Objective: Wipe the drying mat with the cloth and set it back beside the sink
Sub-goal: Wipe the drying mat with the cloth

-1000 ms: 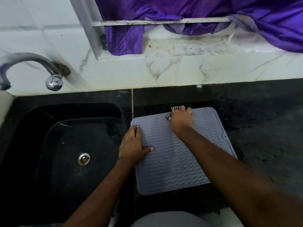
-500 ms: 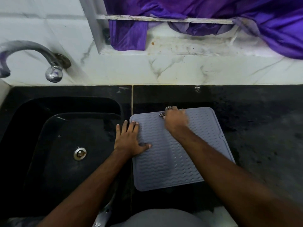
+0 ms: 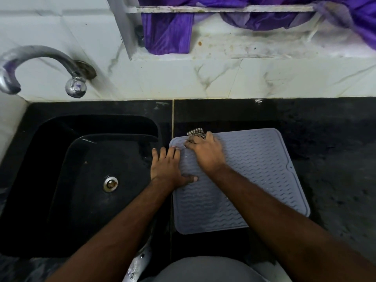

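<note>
The right hand (image 3: 205,154) presses a bunched checked cloth (image 3: 197,132) on the grey drying mat (image 3: 260,159), left hand (image 3: 167,166) spread flat just beside it.

Both forearms bare to the frame edge, no sleeves, watch or rings visible on left hand (image 3: 166,168) or right hand (image 3: 205,153); grey garment (image 3: 205,269) at torso, below the forearms.

Black stone counter (image 3: 325,139), grey drying mat (image 3: 254,165) flat on it
</note>
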